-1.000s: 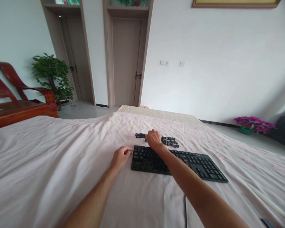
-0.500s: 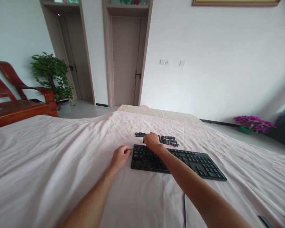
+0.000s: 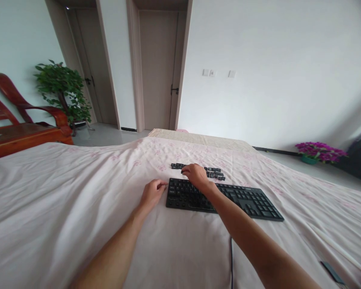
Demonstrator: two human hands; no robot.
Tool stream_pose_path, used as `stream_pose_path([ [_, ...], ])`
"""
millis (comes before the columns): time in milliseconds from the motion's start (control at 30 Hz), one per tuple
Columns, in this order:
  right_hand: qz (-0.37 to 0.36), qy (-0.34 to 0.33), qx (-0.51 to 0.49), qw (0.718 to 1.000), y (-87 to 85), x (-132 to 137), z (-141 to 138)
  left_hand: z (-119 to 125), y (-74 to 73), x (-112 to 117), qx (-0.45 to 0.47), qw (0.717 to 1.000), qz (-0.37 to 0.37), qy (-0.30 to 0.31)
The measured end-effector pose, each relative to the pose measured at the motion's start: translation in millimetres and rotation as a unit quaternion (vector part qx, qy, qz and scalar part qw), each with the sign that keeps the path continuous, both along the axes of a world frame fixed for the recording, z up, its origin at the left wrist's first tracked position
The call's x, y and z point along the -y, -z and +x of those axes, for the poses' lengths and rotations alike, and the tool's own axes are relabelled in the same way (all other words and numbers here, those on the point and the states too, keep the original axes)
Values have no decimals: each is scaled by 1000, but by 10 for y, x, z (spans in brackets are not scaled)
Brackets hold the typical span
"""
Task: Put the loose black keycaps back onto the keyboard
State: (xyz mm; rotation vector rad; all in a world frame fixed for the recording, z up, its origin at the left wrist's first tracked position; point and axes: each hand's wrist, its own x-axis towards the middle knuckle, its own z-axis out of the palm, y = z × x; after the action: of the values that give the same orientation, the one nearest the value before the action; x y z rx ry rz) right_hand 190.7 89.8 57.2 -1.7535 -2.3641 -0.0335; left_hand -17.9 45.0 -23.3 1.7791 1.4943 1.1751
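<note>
A black keyboard (image 3: 243, 198) lies on a pale pink sheet (image 3: 63, 192), its cable running toward me. Several loose black keycaps (image 3: 215, 174) sit in a row just beyond it. My right hand (image 3: 195, 175) hovers over the keyboard's upper left keys with its fingers curled together; whatever they pinch is too small to make out. My left hand (image 3: 153, 192) rests on the sheet against the keyboard's left end, fingers curled shut with nothing seen in them.
A red wooden chair (image 3: 24, 124) and a potted green plant (image 3: 61, 90) stand at the left. Two doors (image 3: 156, 68) are behind. Purple flowers (image 3: 319, 151) sit on the floor at the right. A small dark object (image 3: 332, 273) lies at the lower right.
My right hand has drawn back from the row of loose keycaps to above the keyboard's upper left keys. My left hand has stayed at the keyboard's left end. The camera tilted down slightly.
</note>
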Motion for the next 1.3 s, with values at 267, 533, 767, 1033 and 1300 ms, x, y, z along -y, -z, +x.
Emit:
stream_pose_path([
  [267, 49, -46, -112, 991, 178, 638, 230, -4, -27, 32, 6, 1000, 3, 6],
  [533, 85, -85, -95, 988, 234, 820, 113, 0, -3, 14, 2, 1000, 2, 4],
  [767, 90, -75, -74, 990, 236, 826, 59, 0, -8, 18, -2, 1000, 1, -1],
  [1033, 93, -84, -75, 989, 252, 847, 39, 2, -8, 27, -5, 1000, 3, 1],
  [1300, 99, -102, -50, 989, 239, 854, 36, 12, 2, 9, -1, 1000, 7, 0],
])
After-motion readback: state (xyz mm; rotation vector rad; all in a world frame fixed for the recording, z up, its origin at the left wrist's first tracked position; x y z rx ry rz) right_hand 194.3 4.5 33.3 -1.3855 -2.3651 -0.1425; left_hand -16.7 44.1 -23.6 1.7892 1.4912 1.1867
